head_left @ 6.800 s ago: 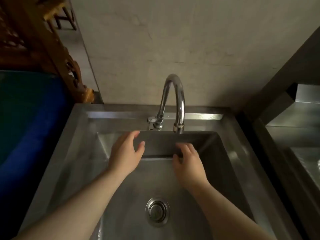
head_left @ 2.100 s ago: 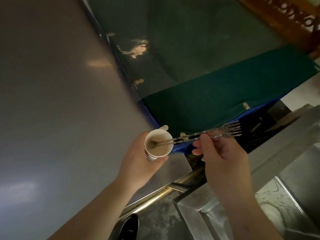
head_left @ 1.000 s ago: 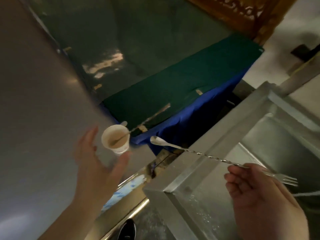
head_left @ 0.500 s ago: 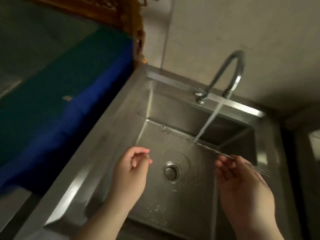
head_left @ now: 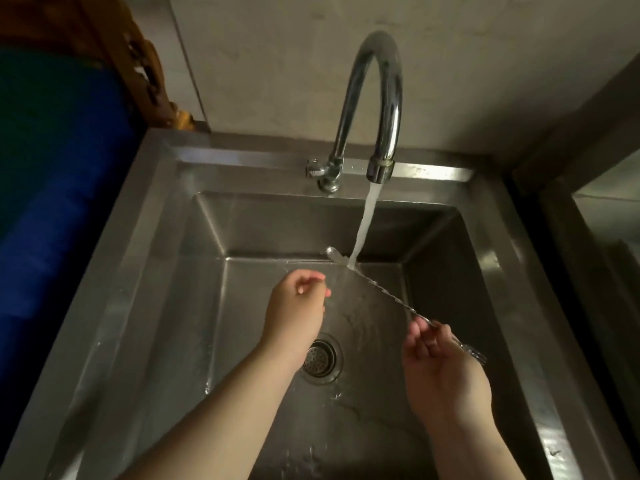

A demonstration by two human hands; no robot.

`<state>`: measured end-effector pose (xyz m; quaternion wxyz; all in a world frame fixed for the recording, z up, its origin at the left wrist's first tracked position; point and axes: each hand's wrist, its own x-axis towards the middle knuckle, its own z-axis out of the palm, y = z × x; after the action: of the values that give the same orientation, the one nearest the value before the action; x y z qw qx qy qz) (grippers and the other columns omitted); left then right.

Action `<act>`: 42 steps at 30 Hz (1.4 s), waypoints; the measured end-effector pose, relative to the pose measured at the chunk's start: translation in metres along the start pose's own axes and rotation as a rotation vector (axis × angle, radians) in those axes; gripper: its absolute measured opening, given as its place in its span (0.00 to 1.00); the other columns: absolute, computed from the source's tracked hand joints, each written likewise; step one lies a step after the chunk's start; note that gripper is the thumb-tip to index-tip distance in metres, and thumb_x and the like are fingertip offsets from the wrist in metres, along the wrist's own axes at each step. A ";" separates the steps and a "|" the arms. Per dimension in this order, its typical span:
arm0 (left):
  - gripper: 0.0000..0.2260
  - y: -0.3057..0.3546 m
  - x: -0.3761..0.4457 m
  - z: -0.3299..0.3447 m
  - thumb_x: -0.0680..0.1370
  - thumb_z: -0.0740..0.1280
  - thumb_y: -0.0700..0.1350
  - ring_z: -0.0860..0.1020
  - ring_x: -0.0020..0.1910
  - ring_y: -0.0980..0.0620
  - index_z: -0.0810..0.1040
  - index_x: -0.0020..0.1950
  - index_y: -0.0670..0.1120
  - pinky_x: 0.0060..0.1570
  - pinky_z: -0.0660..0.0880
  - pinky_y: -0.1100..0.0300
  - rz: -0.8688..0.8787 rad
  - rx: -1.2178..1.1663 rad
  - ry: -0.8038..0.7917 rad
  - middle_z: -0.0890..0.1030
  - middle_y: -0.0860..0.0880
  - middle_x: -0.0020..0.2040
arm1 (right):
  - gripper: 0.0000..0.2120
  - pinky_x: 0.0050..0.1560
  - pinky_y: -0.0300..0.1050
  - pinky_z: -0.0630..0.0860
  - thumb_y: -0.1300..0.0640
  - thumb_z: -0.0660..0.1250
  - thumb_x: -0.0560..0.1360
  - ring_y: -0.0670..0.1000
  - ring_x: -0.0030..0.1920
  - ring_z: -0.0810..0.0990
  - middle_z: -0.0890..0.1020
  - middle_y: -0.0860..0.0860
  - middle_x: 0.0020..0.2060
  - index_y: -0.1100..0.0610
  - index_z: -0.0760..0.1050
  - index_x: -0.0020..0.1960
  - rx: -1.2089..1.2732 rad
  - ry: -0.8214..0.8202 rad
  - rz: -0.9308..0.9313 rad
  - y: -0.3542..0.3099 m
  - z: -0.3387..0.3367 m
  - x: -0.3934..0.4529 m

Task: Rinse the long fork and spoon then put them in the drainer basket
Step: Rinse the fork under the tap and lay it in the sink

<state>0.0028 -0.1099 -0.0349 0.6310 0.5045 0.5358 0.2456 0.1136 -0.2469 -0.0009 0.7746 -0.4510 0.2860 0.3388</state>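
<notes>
A long twisted metal utensil (head_left: 384, 291), with a spoon bowl at one end and fork tines at the other, stretches across the steel sink (head_left: 166, 271). My right hand (head_left: 440, 372) grips it near the fork end, and the tines stick out past my fingers on the right. Its spoon end lies under the running water from the curved faucet (head_left: 375, 98). My left hand (head_left: 298, 313) hovers over the basin just left of the stream, fingers loosely curled and holding nothing. No drainer basket is in view.
The round drain strainer (head_left: 320, 358) sits in the basin floor between my forearms. A blue and green cloth-covered surface (head_left: 52, 202) lies left of the sink. A second steel unit (head_left: 609, 216) stands to the right, and a plain wall rises behind.
The view swung from the cup on the left counter to the sink. The utensil's spoon end has come under the running water, and my left hand has risen toward the stream.
</notes>
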 end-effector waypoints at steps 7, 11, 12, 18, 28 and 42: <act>0.10 -0.006 0.012 0.001 0.71 0.63 0.47 0.79 0.33 0.63 0.80 0.40 0.62 0.40 0.74 0.59 0.036 0.032 0.000 0.84 0.60 0.35 | 0.11 0.46 0.42 0.75 0.60 0.56 0.82 0.50 0.42 0.80 0.80 0.55 0.41 0.61 0.75 0.46 0.045 0.021 0.028 0.010 -0.022 0.006; 0.07 -0.001 0.013 0.003 0.68 0.64 0.54 0.80 0.38 0.66 0.81 0.42 0.63 0.42 0.76 0.60 0.089 0.036 -0.003 0.85 0.60 0.40 | 0.11 0.44 0.42 0.73 0.59 0.56 0.82 0.50 0.44 0.79 0.80 0.54 0.42 0.60 0.74 0.47 0.049 0.032 0.059 0.007 -0.031 0.005; 0.08 0.002 0.014 0.004 0.67 0.64 0.57 0.81 0.40 0.65 0.81 0.43 0.64 0.42 0.75 0.61 0.097 0.042 -0.012 0.85 0.60 0.42 | 0.11 0.44 0.43 0.73 0.59 0.56 0.82 0.50 0.43 0.79 0.80 0.54 0.42 0.60 0.74 0.47 0.050 0.035 0.067 0.007 -0.032 0.006; 0.06 0.020 0.019 0.013 0.69 0.69 0.59 0.80 0.36 0.66 0.82 0.40 0.60 0.41 0.75 0.63 0.120 0.109 -0.082 0.84 0.63 0.38 | 0.10 0.42 0.41 0.75 0.61 0.56 0.82 0.49 0.39 0.80 0.84 0.54 0.33 0.61 0.74 0.47 0.090 -0.012 0.120 0.013 -0.029 0.009; 0.09 0.050 0.029 -0.028 0.70 0.67 0.58 0.74 0.26 0.61 0.82 0.40 0.55 0.30 0.68 0.59 0.329 0.073 0.182 0.81 0.57 0.29 | 0.10 0.31 0.39 0.75 0.60 0.58 0.82 0.48 0.27 0.81 0.81 0.53 0.27 0.61 0.73 0.44 0.039 -0.156 0.399 0.064 0.030 0.036; 0.08 0.081 0.016 -0.064 0.76 0.67 0.52 0.77 0.31 0.58 0.80 0.39 0.51 0.34 0.72 0.66 0.580 0.155 0.343 0.80 0.60 0.31 | 0.07 0.36 0.39 0.71 0.58 0.58 0.82 0.47 0.35 0.77 0.79 0.52 0.36 0.59 0.74 0.50 -0.064 -0.253 0.504 0.097 0.084 0.035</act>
<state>-0.0328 -0.0427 0.0363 0.3952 0.6335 0.4854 0.4548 0.0702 -0.1275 -0.0400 0.6809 -0.3440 0.2793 0.5831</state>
